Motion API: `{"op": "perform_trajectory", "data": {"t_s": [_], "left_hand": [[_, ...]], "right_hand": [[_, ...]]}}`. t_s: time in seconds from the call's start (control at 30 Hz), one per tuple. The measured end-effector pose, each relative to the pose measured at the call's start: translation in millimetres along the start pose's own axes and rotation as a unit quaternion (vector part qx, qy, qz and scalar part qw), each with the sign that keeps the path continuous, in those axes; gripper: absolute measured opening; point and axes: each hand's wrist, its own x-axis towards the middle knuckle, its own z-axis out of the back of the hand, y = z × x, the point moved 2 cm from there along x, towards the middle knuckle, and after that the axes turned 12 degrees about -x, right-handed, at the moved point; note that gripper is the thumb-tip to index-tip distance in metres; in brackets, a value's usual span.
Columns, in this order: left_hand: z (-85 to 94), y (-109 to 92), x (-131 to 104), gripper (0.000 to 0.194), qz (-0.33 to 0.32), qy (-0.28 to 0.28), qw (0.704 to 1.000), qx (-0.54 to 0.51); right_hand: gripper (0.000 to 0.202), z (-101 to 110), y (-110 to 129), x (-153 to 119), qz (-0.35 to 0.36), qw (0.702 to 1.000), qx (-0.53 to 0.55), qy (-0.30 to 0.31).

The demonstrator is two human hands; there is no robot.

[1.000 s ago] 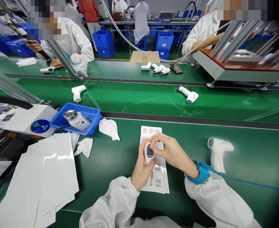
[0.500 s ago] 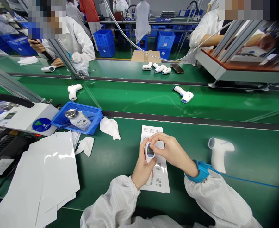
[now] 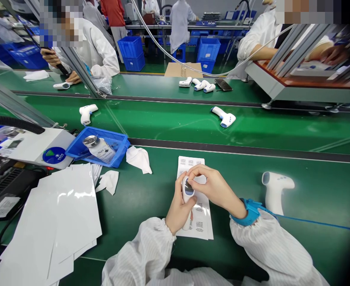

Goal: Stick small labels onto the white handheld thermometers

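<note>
My left hand (image 3: 177, 208) is wrapped round a white handheld device (image 3: 188, 190), its dark oval screen facing up. My right hand (image 3: 213, 186), with a blue wrist strap (image 3: 248, 212), has thumb and fingers pinched together at the screen's upper edge; whatever is between the fingertips is too small to make out. Under both hands lie printed label sheets (image 3: 204, 222) on the green table. To the right, another white device (image 3: 276, 190) rests on the tabletop.
A blue tray (image 3: 120, 159) with a metal-capped bottle, crumpled white wipes (image 3: 139, 159) and white sheets (image 3: 64, 214) are at left. Beyond, a green conveyor (image 3: 151, 123) bears two white devices (image 3: 87, 113) (image 3: 224, 117). Co-workers sit across.
The two white devices on the conveyor have shifted left. My hands have stayed almost in place on the held device. At the far right, a co-worker's hand has moved slightly.
</note>
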Motion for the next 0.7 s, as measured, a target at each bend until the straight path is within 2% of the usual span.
{"op": "perform_trajectory", "data": {"t_s": [0.2,0.47,0.7], "left_hand": [[0.6,-1.2,-1.0,0.068,-0.008,-0.002,1.0,0.004],[1.0,-1.7,-0.4,0.066,0.013,0.004,1.0,-0.007],[-1.0,-6.9,-3.0,0.067,0.024,0.009,0.999,-0.032]], "right_hand": [[0.011,1.6,-1.0,0.7,-0.009,1.0,0.002,0.009],[0.013,6.0,3.5,-0.4,0.011,1.0,-0.002,0.023],[0.013,4.1,2.0,1.0,0.001,1.0,-0.009,0.019]]}}
